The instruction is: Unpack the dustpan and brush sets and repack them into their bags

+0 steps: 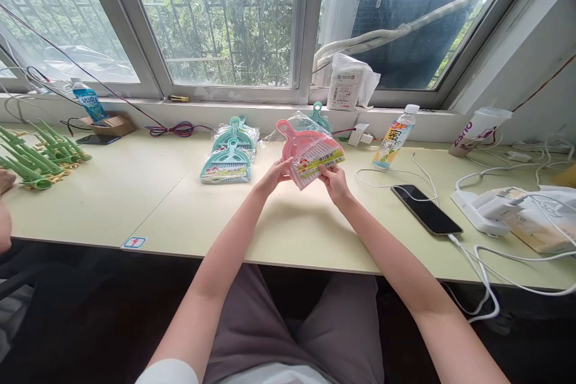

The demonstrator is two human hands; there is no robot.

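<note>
A pink dustpan and brush set [294, 143] in clear plastic wrap is held tilted above the table, its printed label facing me. My left hand [278, 174] grips its lower left edge. On the lower right, my right hand [333, 181] pinches it near the label, fingers partly hidden behind the set. Left of my hands, green dustpan and brush sets [226, 163] lie wrapped and overlapping on the table. Another green set [318, 117] shows partly behind the pink one.
On the table [193, 216] to my right are a drink bottle [395, 137], a phone [426, 210] on a cable, a power strip [481, 210] and a plastic cup [479, 131]. Leftward are green tube-like pieces [40, 153], another bottle [90, 102] and another person's hand [5, 183].
</note>
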